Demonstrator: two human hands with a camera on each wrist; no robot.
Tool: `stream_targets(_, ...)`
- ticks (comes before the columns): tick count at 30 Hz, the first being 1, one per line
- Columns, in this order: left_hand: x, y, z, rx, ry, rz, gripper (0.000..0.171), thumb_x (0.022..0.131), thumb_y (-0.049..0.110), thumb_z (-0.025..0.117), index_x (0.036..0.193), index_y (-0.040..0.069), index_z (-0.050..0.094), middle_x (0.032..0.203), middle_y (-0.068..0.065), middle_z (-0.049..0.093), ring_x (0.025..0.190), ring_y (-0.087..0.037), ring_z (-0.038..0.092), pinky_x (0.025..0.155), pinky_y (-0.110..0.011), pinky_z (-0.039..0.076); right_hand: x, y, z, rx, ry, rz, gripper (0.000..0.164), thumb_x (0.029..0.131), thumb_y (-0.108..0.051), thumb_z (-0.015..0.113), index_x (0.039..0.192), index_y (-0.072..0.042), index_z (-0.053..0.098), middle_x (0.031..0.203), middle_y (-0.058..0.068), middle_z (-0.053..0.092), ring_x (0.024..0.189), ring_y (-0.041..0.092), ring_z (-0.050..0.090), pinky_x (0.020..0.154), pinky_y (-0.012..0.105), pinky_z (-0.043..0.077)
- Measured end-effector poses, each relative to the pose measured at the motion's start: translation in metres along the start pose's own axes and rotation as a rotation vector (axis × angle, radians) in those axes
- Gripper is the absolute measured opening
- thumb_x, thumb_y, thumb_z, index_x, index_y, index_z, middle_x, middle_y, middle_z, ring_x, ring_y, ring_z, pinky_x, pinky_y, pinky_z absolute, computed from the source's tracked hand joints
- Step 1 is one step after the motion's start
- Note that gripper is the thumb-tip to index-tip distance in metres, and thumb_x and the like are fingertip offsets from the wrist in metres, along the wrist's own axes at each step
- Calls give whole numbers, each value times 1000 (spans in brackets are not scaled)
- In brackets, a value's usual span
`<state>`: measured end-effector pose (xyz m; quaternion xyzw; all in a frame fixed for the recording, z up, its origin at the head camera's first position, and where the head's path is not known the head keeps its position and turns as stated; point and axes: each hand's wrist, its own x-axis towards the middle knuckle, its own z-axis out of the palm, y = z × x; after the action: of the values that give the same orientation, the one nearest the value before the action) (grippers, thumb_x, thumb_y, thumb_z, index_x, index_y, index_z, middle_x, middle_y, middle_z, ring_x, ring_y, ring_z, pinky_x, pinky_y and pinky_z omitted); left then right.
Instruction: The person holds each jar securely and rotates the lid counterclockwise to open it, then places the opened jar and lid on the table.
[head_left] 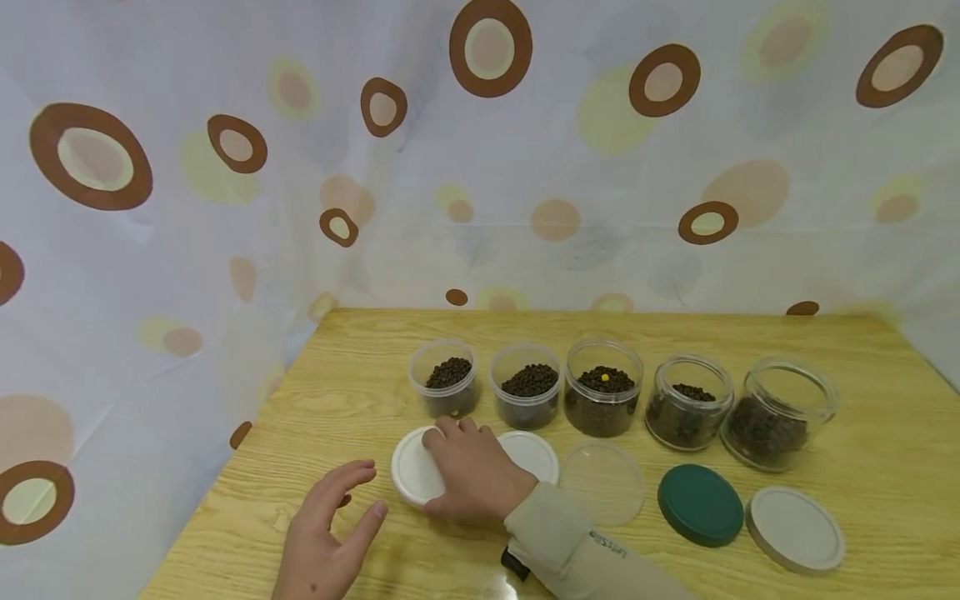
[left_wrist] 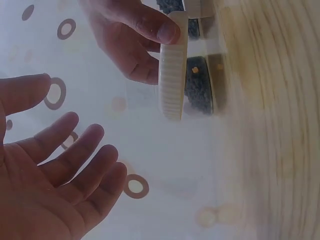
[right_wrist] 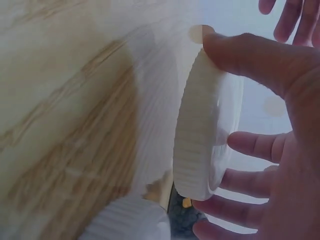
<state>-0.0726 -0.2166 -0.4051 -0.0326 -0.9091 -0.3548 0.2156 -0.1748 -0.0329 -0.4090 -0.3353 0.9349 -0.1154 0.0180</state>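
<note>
My right hand (head_left: 476,468) grips a white screw lid (head_left: 414,468) by its rim, thumb on the near side and fingers spread over the far side. In the left wrist view the ribbed edge of that lid (left_wrist: 172,75) shows close over the wooden table. My left hand (head_left: 326,525) is held just left of the lid, palm turned toward it, fingers apart and holding nothing. Beyond the hands stands the leftmost clear jar (head_left: 446,383), lidless, with dark pellets inside. A second white lid (head_left: 531,455) lies partly hidden behind my right wrist.
Several more open jars of dark pellets run rightward, including a middle jar (head_left: 604,392) with a small yellow piece on top. In front of them lie a clear lid (head_left: 602,483), a green lid (head_left: 701,504) and a cream lid (head_left: 797,530). Patterned sheeting (head_left: 555,150) hangs behind the table.
</note>
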Motion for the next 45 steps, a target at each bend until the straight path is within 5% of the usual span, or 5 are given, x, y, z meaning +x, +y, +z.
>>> stream_targets(11,0,2,4,8,-130,-80,37,86,14,77,121,18,66,128,4,65,120,-18,59,90,-34,55,6,10,12,-28,-5,129,68,72,-55,79,118,-10,57,116,10,57,104,28,55,84,46,49)
stream_targets(25,-1,4,6,15,-229,-65,37,88,22,74,124,20,65,130,4,63,121,-20,61,89,-36,55,2,8,14,-39,-33,197,62,84,-58,71,120,-9,60,123,14,55,107,29,54,85,48,48)
stream_targets(35,-1,4,14,-6,-217,-18,37,86,20,76,122,17,67,128,4,65,119,-21,62,87,-33,56,-7,14,14,-22,-28,172,64,88,-57,65,132,-11,56,142,17,49,128,34,49,98,54,45)
stream_targets(45,4,17,12,42,-182,160,43,84,20,78,125,24,65,128,8,64,118,-19,62,91,-48,55,-60,22,-25,-69,73,46,66,84,-52,72,136,-14,55,143,15,50,129,33,49,95,52,50)
